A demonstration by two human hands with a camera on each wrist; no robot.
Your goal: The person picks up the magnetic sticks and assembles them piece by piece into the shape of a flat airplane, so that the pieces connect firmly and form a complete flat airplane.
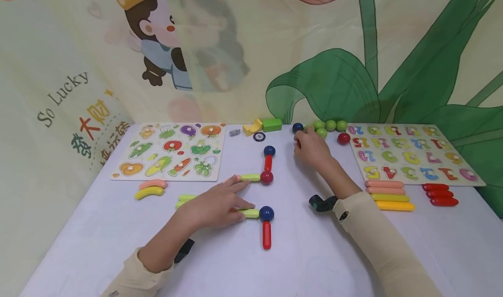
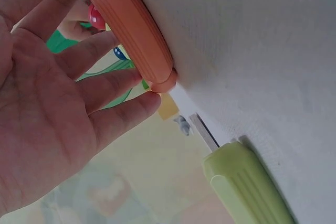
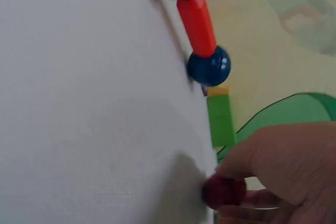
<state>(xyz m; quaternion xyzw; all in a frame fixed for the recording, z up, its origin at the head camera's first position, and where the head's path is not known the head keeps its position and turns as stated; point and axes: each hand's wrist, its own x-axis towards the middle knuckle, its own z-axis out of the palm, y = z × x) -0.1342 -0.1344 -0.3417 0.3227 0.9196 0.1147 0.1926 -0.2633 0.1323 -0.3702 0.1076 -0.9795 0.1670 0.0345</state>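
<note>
My left hand (image 1: 218, 203) lies with fingers extended over magnetic sticks. In the left wrist view its fingertips touch an orange curved stick (image 2: 134, 30), mostly hidden under the hand in the head view. Beyond the fingers, a light green stick (image 1: 251, 177) meets a red ball (image 1: 267, 177); a red stick (image 1: 268, 163) links that ball to a blue ball (image 1: 269, 150). Nearer, another light green stick (image 1: 251, 213) joins a blue ball (image 1: 266, 213) with a red stick (image 1: 267, 236) below. My right hand (image 1: 312, 148) pinches a red ball (image 3: 224, 191) between thumb and fingers near the back.
Around the right hand are a blue ball (image 1: 297, 128), several green balls (image 1: 330, 125) and a red ball (image 1: 343, 138). A vegetable puzzle board (image 1: 182, 135) lies left, a number board (image 1: 416, 155) right. Loose sticks (image 1: 390, 198) lie before the latter. Blocks (image 1: 271, 125) stand at the back.
</note>
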